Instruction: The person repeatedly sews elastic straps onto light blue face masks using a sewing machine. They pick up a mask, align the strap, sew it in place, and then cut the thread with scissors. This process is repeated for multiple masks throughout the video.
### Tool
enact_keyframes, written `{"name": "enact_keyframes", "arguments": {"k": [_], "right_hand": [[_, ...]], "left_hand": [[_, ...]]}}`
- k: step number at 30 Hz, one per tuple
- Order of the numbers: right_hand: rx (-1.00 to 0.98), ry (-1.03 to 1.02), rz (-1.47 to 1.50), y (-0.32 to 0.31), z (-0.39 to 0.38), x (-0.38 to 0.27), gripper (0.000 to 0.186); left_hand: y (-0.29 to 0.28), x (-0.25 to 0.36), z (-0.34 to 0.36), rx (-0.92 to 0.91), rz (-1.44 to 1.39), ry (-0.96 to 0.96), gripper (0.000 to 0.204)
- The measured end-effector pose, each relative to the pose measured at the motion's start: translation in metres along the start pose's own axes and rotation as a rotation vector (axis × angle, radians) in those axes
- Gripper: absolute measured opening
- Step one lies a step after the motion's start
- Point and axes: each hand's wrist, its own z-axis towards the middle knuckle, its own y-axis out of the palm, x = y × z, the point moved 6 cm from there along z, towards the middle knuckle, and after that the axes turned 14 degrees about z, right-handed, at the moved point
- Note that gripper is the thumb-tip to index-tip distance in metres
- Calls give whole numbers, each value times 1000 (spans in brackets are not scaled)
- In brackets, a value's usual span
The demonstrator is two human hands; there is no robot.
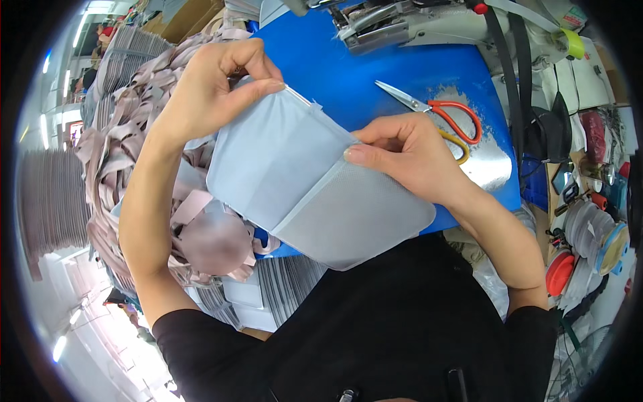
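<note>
Left hand [218, 90]: thumb and forefinger pressed together, the upper corner of a pale blue fabric piece [258, 157] pinched between them. Right hand [415, 151]: thumb and forefinger likewise closed, the same edge gripped where the grey mesh section [362, 211] begins. The fabric piece is held slantwise between both hands, above the near side of a blue table [315, 63]. Scissors [418, 105], red and yellow in the handles, laid just beyond the right hand, blades spread slightly. Sewing machine [435, 27], placed at the table's far side. Pink strips [110, 177], heaped at left; grey stack [53, 201], set farther out
</note>
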Motion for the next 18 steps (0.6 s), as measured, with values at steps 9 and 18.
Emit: {"name": "enact_keyframes", "arguments": {"k": [9, 18], "right_hand": [[136, -36, -37, -19, 20, -8, 23], [182, -81, 0, -18, 33, -16, 27]], "left_hand": [[1, -32, 44, 24, -104, 24, 16], [0, -50, 61, 103, -113, -16, 16]]}}
